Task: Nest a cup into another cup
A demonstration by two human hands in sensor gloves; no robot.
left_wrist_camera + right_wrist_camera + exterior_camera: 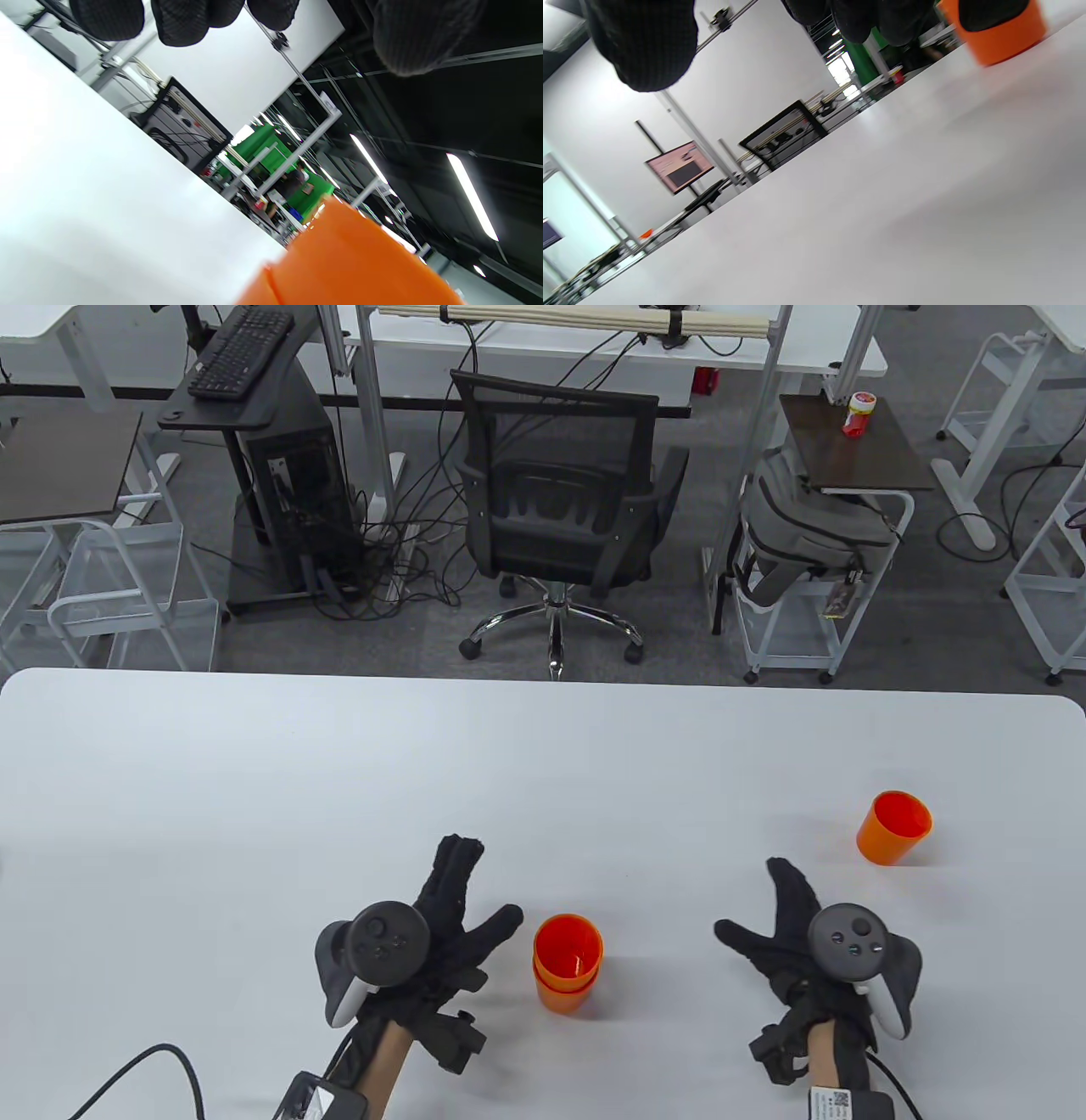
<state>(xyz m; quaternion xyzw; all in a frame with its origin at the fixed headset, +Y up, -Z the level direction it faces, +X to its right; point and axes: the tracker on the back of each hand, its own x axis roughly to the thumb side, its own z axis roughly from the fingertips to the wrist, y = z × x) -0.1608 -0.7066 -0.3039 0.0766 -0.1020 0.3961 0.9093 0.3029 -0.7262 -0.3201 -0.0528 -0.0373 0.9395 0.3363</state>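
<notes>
Nested orange cups [567, 963] upright btwn splayed, empty left hand [441, 929] & right hand [793, 937]; single orange cup [892, 827] apart, far right.

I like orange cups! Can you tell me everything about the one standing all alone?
The lone orange cup stands upright on the white table, far to the right, open mouth up and looking empty. It looks like smooth plastic, wider at the rim than at the base. Nothing touches it except the table. The right hand lies nearer the camera with fingers spread, apart from it.
</notes>
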